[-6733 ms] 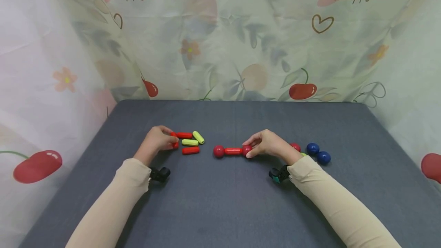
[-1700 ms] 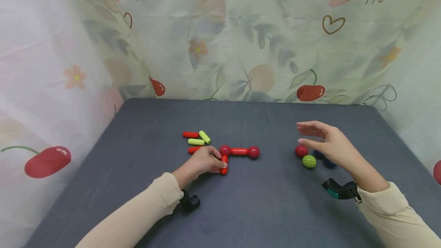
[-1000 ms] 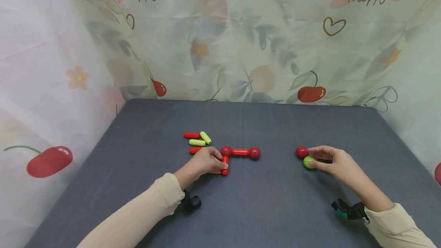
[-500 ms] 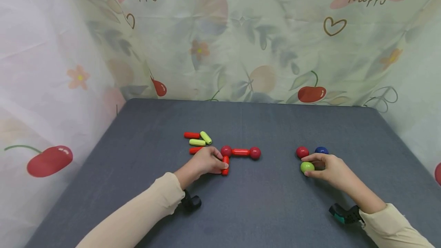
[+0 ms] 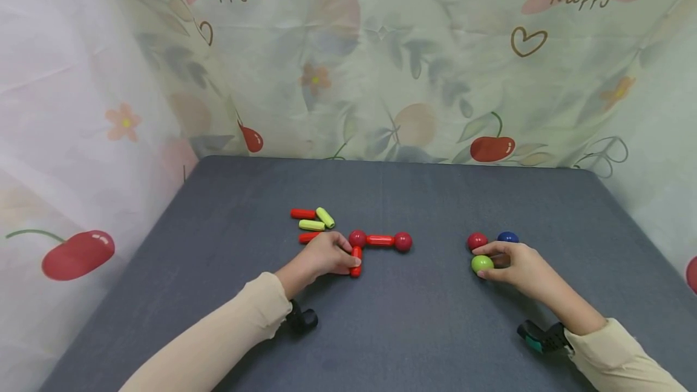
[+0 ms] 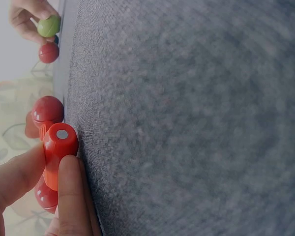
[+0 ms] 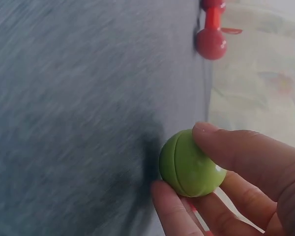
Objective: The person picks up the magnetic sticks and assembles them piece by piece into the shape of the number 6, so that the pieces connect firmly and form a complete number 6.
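My left hand (image 5: 323,255) pinches a short red rod (image 5: 356,262) between thumb and fingers. That rod meets the left red ball (image 5: 357,238) from the near side. Another red rod (image 5: 379,241) joins this ball to a second red ball (image 5: 403,241), so the pieces form a corner. A grey disc shows on the held rod's end (image 6: 62,134) in the left wrist view. On the right, my right hand (image 5: 518,264) holds a green ball (image 7: 191,164) by thumb and fingertips. Just behind it lie a loose red ball (image 5: 477,241) and a blue ball (image 5: 508,237).
Left of the joined pieces lie a red rod (image 5: 302,213), two yellow-green rods (image 5: 312,225) and another red rod (image 5: 309,238) partly behind my left hand. A dark grey cloth covers the table (image 5: 414,319). A printed curtain (image 5: 376,65) stands behind it.
My left hand has brought a red rod from the left group to the left red ball. My right hand left the joined pieces, took the green ball and drew it slightly nearer and leftward.
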{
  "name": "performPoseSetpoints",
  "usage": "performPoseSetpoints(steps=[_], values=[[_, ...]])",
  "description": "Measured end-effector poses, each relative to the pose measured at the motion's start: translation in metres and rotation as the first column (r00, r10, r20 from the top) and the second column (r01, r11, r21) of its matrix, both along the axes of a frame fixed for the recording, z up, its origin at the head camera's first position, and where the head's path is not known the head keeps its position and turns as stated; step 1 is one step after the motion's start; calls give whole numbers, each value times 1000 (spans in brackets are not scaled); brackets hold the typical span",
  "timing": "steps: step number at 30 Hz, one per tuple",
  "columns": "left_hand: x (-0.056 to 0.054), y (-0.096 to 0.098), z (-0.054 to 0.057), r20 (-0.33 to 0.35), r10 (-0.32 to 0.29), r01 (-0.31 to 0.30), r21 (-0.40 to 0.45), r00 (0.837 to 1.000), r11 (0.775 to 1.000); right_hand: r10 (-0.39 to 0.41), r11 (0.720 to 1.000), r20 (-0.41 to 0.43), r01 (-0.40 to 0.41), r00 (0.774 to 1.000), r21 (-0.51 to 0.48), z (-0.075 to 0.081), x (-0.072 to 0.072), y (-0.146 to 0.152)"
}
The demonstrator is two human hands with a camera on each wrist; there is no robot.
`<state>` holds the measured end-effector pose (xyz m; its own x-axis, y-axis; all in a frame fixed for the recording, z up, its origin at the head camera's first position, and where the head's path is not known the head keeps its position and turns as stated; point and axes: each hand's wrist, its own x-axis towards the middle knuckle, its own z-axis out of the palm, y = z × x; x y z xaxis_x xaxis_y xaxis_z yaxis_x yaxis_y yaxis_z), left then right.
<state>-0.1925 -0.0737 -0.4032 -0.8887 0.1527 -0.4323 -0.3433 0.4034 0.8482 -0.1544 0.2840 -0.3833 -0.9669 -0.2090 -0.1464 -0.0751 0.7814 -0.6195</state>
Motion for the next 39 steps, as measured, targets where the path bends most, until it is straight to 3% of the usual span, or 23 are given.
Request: performPoseSetpoints(steps=[10,17,26,33,39], values=[[0,1,1,7,10,-10,14,1000,1000,41,998,-31,-42,999,-50,23,2,-28],[0,1,1,5,9,-9,19,1000,1000,56,986,-43,-62,997,-155,31,3,-56],[0,1,1,2,6,-6,12,1000,1000,145,952,-36,-150,989,-269,22,10,-97],[0,2,-1,-14,10,-11,-9,1000,1000,284,892,4,-263,959,-367,13,14,-125],[0,2,-1,-19,9,-9,-18,1000,1000,311,882,15,-283,950,-376,6,16,-144]])
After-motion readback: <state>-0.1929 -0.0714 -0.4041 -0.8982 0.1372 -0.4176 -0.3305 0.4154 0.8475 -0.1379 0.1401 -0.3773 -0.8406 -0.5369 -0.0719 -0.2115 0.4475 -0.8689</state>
